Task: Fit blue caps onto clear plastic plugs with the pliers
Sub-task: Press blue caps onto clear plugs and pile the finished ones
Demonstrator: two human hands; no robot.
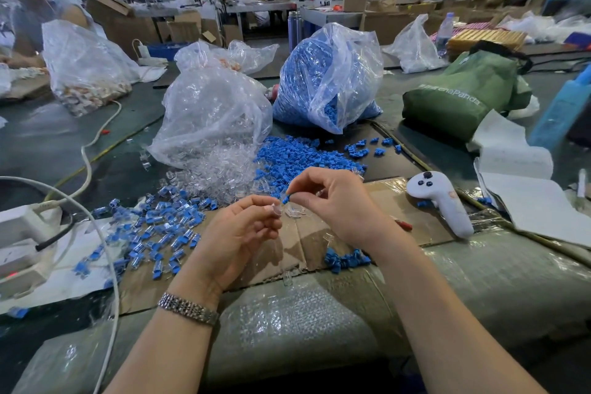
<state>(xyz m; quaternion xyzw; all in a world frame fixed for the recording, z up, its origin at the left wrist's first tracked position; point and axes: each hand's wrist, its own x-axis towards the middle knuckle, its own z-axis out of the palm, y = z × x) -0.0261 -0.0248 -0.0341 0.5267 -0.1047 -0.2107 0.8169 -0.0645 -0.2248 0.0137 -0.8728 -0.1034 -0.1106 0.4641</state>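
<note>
My left hand (238, 233) pinches a clear plastic plug (276, 208) between thumb and fingers. My right hand (335, 201) holds a small blue cap (285, 199) at its fingertips, right beside the plug's end. A heap of loose blue caps (297, 157) and a heap of clear plugs (220, 169) lie just beyond my hands. Capped plugs (156, 227) are scattered to the left on cardboard (307, 246). A red-handled tool (403, 224), perhaps the pliers, peeks out behind my right wrist.
A clear bag of plugs (211, 112) and a bag of blue caps (329, 77) stand behind the heaps. A white controller (443, 201) lies at right, a green bag (463, 93) beyond it. White cables (86, 169) and a box sit at left. Another person works at far left.
</note>
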